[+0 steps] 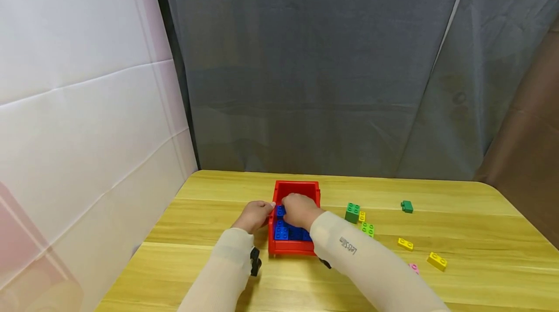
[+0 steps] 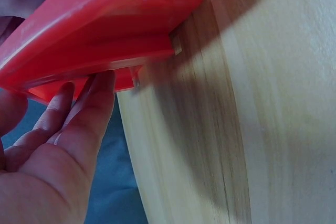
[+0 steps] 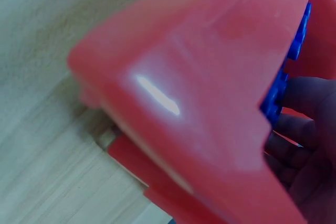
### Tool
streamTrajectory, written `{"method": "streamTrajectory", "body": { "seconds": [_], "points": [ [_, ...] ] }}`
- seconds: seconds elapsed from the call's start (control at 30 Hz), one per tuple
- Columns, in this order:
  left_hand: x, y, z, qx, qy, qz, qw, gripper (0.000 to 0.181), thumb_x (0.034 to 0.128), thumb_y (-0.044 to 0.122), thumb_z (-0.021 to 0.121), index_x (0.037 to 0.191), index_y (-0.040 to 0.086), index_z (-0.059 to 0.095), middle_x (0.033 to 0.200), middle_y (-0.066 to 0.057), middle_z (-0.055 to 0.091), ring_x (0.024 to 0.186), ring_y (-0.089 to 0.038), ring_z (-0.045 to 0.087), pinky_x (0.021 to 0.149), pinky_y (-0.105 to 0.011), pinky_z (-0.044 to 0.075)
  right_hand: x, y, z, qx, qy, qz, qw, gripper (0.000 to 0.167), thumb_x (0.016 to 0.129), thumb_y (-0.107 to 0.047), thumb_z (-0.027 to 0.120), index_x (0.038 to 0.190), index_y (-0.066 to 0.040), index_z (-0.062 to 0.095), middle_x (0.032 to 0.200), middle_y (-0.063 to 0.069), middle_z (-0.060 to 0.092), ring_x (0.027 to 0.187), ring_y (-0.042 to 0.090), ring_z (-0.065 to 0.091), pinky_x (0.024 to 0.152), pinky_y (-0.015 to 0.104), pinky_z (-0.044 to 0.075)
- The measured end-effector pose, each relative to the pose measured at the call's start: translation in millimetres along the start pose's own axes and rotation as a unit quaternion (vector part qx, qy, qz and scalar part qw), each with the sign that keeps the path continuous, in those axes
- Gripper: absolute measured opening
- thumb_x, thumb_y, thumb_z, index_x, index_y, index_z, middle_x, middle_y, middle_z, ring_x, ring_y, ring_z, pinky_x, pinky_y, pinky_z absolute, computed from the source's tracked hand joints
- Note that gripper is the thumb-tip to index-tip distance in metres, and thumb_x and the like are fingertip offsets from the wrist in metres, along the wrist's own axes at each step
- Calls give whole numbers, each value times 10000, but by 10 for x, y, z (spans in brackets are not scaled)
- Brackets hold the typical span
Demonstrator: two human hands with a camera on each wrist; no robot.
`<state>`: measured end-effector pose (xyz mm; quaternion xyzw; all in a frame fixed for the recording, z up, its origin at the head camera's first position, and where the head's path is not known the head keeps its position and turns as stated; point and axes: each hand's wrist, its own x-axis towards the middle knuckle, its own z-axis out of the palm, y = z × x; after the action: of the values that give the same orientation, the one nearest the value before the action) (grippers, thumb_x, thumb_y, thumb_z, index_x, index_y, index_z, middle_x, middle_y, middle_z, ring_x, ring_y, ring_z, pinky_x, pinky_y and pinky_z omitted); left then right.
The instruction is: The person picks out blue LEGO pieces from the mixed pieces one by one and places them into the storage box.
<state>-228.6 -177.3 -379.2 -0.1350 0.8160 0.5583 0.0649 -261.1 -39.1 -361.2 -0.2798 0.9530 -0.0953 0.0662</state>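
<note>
A red plastic bin (image 1: 291, 249) stands on the wooden table with several blue toy bricks (image 1: 281, 232) inside it. My left hand (image 1: 253, 216) grips the bin's left side, its thumb at the rim. In the left wrist view, the fingers (image 2: 94, 108) of that hand reach under the bin's ledge. My right hand (image 1: 301, 211) is down inside the bin, its fingertips partly hidden. From the right wrist, the thumb and curled fingers (image 3: 294, 129) of that hand pinch a blue brick (image 3: 274, 98) behind the red wall.
Right of the bin lie a dark green brick (image 1: 352, 212), a small yellow brick (image 1: 362, 216) and a lime brick (image 1: 368, 228). Farther right are another green piece (image 1: 407, 206), two yellow bricks (image 1: 437, 261) and a pink one (image 1: 414, 268) partly behind the right sleeve. A grey curtain (image 1: 305, 69) hangs behind.
</note>
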Motion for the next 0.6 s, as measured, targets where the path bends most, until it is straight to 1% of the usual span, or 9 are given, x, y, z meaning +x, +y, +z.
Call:
{"method": "streamTrajectory", "body": {
  "seconds": [0.27,0.47,0.6],
  "points": [
    [1,-2,4,-4,-15,-51,10000,361,1008,185,501,1203,-108,582,1076,-188,634,958,-287,602,917,-408,516,14,-14,10,-99,-74,32,9999,316,880,-201,704,1161,-60,672,1073,66,675,928,184,605,959,369,499],
    [-8,6,11,-62,-15,-67,10000,368,1010,183,496,1221,-108,575,1108,-191,629,978,-292,601,933,-418,508,30,-8,31,-55,-71,90,9999,290,870,-203,716,1124,-68,677,1046,57,677,900,178,604,949,370,505],
    [-18,16,11,-96,11,-64,9999,368,1008,182,500,1219,-110,576,1101,-191,628,978,-293,599,932,-416,508,39,-6,54,-97,-30,148,9998,265,864,-204,721,1093,-77,679,1013,51,672,865,169,596,924,373,520]
  ]
}}
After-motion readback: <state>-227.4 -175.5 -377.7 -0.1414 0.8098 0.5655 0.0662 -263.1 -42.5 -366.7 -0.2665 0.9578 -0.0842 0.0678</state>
